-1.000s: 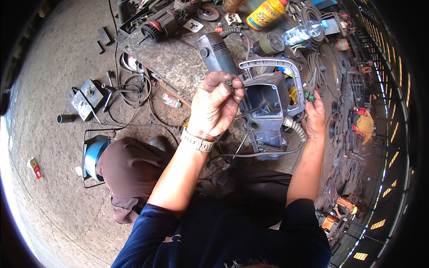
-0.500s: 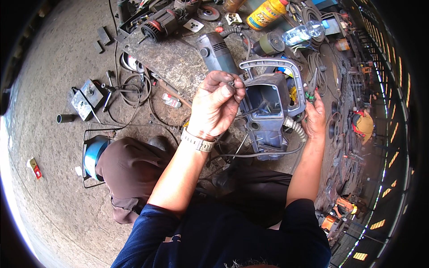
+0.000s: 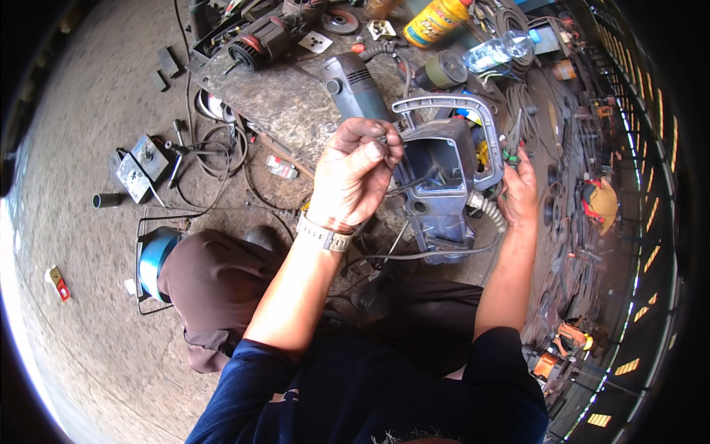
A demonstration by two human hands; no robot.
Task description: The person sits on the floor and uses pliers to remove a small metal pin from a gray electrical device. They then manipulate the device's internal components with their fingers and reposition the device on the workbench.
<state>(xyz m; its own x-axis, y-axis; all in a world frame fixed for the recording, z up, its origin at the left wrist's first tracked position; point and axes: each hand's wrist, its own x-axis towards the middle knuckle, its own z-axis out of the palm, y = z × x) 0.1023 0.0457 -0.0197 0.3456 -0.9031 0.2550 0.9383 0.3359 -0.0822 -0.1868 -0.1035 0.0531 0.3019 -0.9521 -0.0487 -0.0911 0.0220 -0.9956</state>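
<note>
A grey power-tool housing (image 3: pixel 444 185) with a loop handle lies open on the ground in front of me, wires showing inside it. My left hand (image 3: pixel 353 177) is closed above its left side, pinching a small dark part or wire end between thumb and fingers. My right hand (image 3: pixel 520 189) grips green-handled pliers (image 3: pixel 512 140) at the housing's right edge, near the ribbed cable sleeve (image 3: pixel 487 209). A black cable runs from the housing across my lap.
A stone slab (image 3: pixel 281 96) carries a grey angle grinder (image 3: pixel 353 83), a motor armature (image 3: pixel 255 41) and discs. A yellow bottle (image 3: pixel 435 21), a clear plastic bottle (image 3: pixel 495 50), metal boxes (image 3: pixel 140 166), loose cables and a blue-taped reel (image 3: pixel 154 260) lie around.
My left hand has shifted very slightly at the housing opening; the right hand stays in place.
</note>
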